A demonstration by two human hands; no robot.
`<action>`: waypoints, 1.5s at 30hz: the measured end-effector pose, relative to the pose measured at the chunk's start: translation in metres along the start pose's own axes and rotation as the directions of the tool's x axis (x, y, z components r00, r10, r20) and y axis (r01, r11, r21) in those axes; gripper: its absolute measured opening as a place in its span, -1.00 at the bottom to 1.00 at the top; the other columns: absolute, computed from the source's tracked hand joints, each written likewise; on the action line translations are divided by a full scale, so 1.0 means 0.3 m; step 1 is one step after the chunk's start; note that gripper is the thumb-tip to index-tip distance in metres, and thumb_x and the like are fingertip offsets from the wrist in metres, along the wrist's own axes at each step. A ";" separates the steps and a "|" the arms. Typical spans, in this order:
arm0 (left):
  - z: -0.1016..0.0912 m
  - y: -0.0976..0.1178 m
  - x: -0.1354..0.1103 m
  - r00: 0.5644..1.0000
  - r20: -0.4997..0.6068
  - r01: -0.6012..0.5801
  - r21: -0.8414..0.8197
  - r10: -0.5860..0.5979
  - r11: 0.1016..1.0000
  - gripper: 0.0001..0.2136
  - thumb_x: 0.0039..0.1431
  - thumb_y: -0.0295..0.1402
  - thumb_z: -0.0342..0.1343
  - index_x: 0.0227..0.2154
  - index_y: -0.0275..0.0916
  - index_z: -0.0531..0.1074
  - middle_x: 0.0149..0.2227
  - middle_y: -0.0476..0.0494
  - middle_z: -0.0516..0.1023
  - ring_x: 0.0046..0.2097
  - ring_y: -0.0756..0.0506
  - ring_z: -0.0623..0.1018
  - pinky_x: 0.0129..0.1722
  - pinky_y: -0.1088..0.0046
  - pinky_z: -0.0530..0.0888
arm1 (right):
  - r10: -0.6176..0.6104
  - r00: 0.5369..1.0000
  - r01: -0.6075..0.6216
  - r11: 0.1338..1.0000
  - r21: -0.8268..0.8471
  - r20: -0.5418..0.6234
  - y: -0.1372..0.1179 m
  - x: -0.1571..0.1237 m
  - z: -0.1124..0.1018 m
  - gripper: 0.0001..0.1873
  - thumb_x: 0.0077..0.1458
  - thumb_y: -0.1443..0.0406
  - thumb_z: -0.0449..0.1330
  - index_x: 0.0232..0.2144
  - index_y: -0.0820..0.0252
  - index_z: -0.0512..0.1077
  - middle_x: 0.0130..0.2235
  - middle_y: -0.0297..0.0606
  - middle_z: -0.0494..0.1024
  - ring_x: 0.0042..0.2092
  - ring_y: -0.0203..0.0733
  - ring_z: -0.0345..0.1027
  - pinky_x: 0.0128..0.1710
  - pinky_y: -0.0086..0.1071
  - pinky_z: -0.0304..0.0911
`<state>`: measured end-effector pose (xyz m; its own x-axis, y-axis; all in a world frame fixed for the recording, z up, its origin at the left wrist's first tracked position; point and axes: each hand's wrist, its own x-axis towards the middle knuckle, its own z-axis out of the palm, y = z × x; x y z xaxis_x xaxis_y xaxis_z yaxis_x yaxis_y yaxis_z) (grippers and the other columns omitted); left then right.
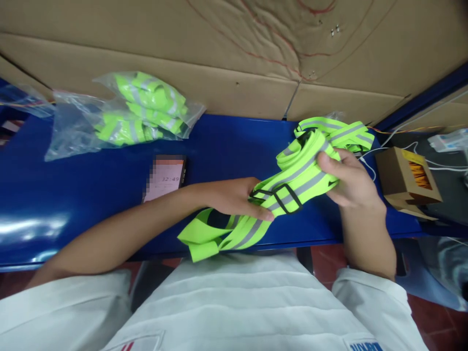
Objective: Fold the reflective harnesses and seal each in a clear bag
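Note:
A neon-yellow reflective strap [252, 231] with grey stripes and black plastic buckles [287, 198] is stretched between my two hands above the blue table. My left hand [243, 197] grips it by the buckles, thumb on top; loose loops hang below toward my body. At the other end my right hand [347, 175] is closed on the rolled-up part of the strap, thumb pressing on its face. Behind my right hand lies another neon-yellow reflective strap [353, 136], loosely folded.
Clear plastic bags [142, 109] with folded neon straps lie at the back left. A phone [166, 178] showing a timer rests on the blue table [102, 190]. At right stands an open cardboard box [397, 178] near white cables. A cardboard-covered wall [234, 92] rises behind.

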<state>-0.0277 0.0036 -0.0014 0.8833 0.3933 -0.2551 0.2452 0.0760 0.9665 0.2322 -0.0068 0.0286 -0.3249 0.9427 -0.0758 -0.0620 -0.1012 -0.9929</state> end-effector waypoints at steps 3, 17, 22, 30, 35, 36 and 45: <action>-0.042 -0.031 0.005 0.999 0.008 0.039 0.108 -0.040 0.993 -0.68 0.17 -0.11 0.38 -0.16 -0.25 0.60 -0.18 -0.07 0.69 -0.15 -0.12 0.64 -0.13 0.45 0.55 | 0.030 0.999 -0.030 0.999 -0.035 -0.013 0.008 0.037 -0.002 -0.60 0.02 -0.04 0.50 -0.28 0.13 0.68 -0.29 -0.25 0.71 -0.27 -0.04 0.64 -0.21 -0.18 0.60; -0.058 -0.016 0.005 0.994 -0.049 0.106 0.256 -0.097 0.961 -0.76 0.12 -0.26 0.30 -0.21 -0.29 0.57 -0.26 -0.03 0.62 -0.24 -0.08 0.57 -0.28 0.52 0.46 | -0.134 0.990 0.131 0.990 -0.053 -0.039 0.026 0.046 -0.041 -0.62 0.06 -0.02 0.49 -0.20 0.09 0.68 -0.21 -0.22 0.72 -0.20 -0.03 0.64 -0.14 -0.16 0.55; -0.062 -0.005 0.000 0.994 -0.051 0.108 0.422 -0.095 0.900 -0.71 0.06 -0.30 0.33 -0.14 -0.25 0.55 -0.21 -0.03 0.67 -0.23 -0.10 0.60 -0.29 0.52 0.43 | -0.108 0.994 0.106 0.992 -0.074 -0.024 0.026 0.030 -0.030 -0.59 0.06 -0.06 0.47 -0.20 0.08 0.68 -0.20 -0.20 0.73 -0.14 0.07 0.65 -0.15 -0.11 0.55; -0.067 0.045 -0.068 0.969 -0.229 0.221 0.657 -0.088 0.721 -0.38 0.05 -0.34 0.29 0.22 -0.03 0.39 -0.03 -0.09 0.67 -0.07 -0.24 0.65 -0.17 0.45 0.45 | -0.140 0.978 0.134 0.990 -0.048 -0.153 0.009 0.023 -0.054 -0.49 -0.10 -0.15 0.51 -0.27 0.07 0.67 -0.05 -0.13 0.72 0.07 0.21 0.61 -0.02 -0.01 0.59; -0.072 0.054 -0.061 0.876 -0.476 0.308 0.680 0.080 0.665 -0.36 0.18 -0.40 0.18 0.34 -0.07 0.24 0.16 -0.18 0.57 0.09 -0.30 0.62 0.06 0.26 0.49 | -0.307 0.926 0.262 0.942 -0.211 -0.219 -0.007 0.014 -0.072 -0.47 0.01 -0.25 0.35 -0.30 0.02 0.65 0.10 -0.11 0.66 0.28 0.28 0.45 0.10 0.10 0.54; -0.071 0.054 -0.057 0.816 -0.556 0.329 0.668 0.155 0.667 -0.38 0.21 -0.39 0.17 0.34 -0.12 0.24 0.21 -0.22 0.53 0.15 -0.32 0.58 0.15 0.19 0.47 | -0.358 0.904 0.302 0.922 -0.244 -0.235 -0.013 0.013 -0.076 -0.48 0.07 -0.25 0.30 -0.28 -0.01 0.65 0.12 -0.13 0.64 0.31 0.27 0.41 0.12 0.13 0.52; 0.007 -0.019 0.025 0.738 -0.593 -0.061 0.416 0.322 0.907 -0.09 0.19 -0.04 0.34 0.45 -0.16 -0.04 0.36 -0.36 0.29 0.38 -0.30 0.37 0.34 0.20 0.37 | -0.431 0.835 0.320 0.886 -0.335 -0.341 -0.025 0.018 -0.068 -0.40 0.00 -0.34 0.30 -0.22 -0.07 0.67 0.29 -0.37 0.52 0.53 0.29 -0.03 0.26 0.25 0.39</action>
<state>-0.0215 0.0042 -0.0089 0.4937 0.8582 0.1403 0.3350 -0.3366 0.8800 0.2503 0.0055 0.0338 0.0774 0.9397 0.3332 0.1576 0.3185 -0.9347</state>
